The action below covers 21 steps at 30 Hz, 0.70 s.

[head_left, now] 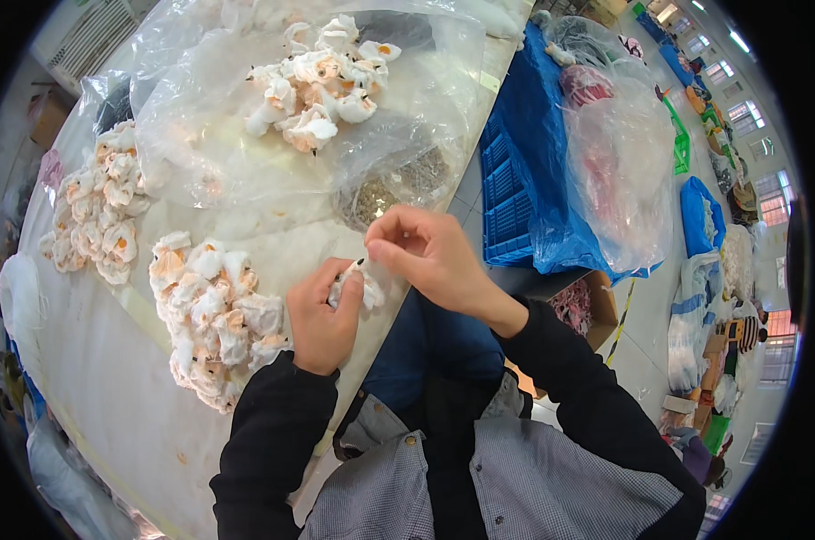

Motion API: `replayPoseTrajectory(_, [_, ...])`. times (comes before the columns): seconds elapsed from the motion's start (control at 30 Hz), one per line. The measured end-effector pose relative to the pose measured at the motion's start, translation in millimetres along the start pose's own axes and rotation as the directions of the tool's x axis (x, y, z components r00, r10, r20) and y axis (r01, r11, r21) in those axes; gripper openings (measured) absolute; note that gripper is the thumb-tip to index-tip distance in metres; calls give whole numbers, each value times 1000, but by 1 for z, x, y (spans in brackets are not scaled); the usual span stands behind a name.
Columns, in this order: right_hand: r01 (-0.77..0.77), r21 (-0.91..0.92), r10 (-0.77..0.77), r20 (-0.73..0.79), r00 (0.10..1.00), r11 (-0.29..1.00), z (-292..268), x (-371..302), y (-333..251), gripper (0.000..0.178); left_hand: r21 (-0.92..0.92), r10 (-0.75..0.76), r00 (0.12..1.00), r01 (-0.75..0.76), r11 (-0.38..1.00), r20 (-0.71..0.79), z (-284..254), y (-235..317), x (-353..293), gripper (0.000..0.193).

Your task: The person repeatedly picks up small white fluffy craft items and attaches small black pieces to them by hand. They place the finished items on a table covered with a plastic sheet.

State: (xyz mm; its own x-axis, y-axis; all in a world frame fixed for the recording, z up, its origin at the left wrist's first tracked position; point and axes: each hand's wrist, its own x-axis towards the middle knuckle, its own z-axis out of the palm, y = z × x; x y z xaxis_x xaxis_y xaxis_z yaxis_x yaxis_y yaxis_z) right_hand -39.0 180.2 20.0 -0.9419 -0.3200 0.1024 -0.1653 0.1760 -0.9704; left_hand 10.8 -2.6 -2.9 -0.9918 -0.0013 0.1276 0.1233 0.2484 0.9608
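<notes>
My left hand [323, 317] grips a small white fluffy stuffed piece [368, 292] with a black pointed tip, close to the table's near right edge. The tip sticks up between thumb and forefinger. Just above it and to the right is my right hand [439, 261], thumb and forefinger pinched together; whatever they hold is too small to make out. Left of my left hand lies a heap of similar white and peach fluffy pieces [211, 315], some with dark tips.
Another heap [102, 207] lies farther left, and a third [322, 85] on clear plastic sheeting [210, 135]. Beyond my right hand sits a clear bag of greyish bits [398, 184]. Right of the table stand a blue crate [505, 202], a bag with pink contents [614, 171] and a cardboard box [604, 310].
</notes>
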Motion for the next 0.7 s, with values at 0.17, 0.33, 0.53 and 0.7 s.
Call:
replayPoseTrajectory(0.17, [-265, 484, 192, 195, 962, 834, 1, -7, 2, 16, 11, 30, 1000, -30, 999, 9, -1, 3, 0, 11])
replayPoseTrajectory(0.33, [-209, 272, 182, 120, 976, 939, 3, -7, 3, 13, 65, 30, 999, -31, 997, 26, -2, 3, 0, 11])
replayPoseTrajectory(0.53, [60, -110, -42, 154, 987, 992, -4, -4, -6, 12, 91, 43, 999, -46, 995, 31, 0, 2, -2, 12])
replayPoseTrajectory(0.7, [123, -183, -66, 287, 956, 975, -12, 6, -4, 10, 131, 52, 996, -62, 989, 76, -1, 2, -1, 15])
